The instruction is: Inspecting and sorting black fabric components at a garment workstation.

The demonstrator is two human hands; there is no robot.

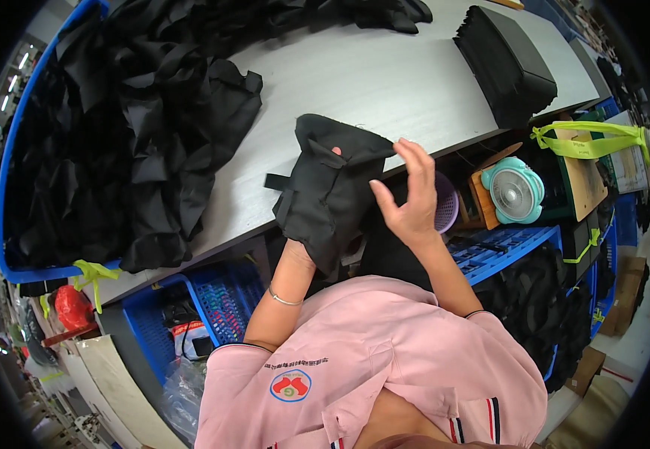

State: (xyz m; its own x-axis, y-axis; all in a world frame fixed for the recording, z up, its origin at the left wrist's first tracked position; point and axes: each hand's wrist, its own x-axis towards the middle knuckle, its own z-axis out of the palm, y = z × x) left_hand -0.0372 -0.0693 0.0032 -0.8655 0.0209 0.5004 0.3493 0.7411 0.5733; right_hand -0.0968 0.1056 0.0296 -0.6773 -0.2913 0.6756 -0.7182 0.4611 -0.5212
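Note:
A black fabric pouch [336, 183] is drawn over my left hand [337, 151], above the table's near edge. Only one fingertip peeks out through the cloth; the other fingers are hidden inside. My left wrist, with a thin bangle, enters at the pouch's lower end. A short black strap [276, 181] sticks out from its left side. My right hand [412, 196] is open beside the pouch, thumb apart from the fingers. Its fingertips are close to the pouch's upper right corner; whether they touch it I cannot tell.
A blue-rimmed bin [3, 187] heaped with black fabric pieces stands on the left of the grey-white table [340, 75]. At the far right lies a stack of black panels [504, 67]. A turquoise fan [513, 190], a purple basket [447, 202] and blue crates [501, 251] sit below.

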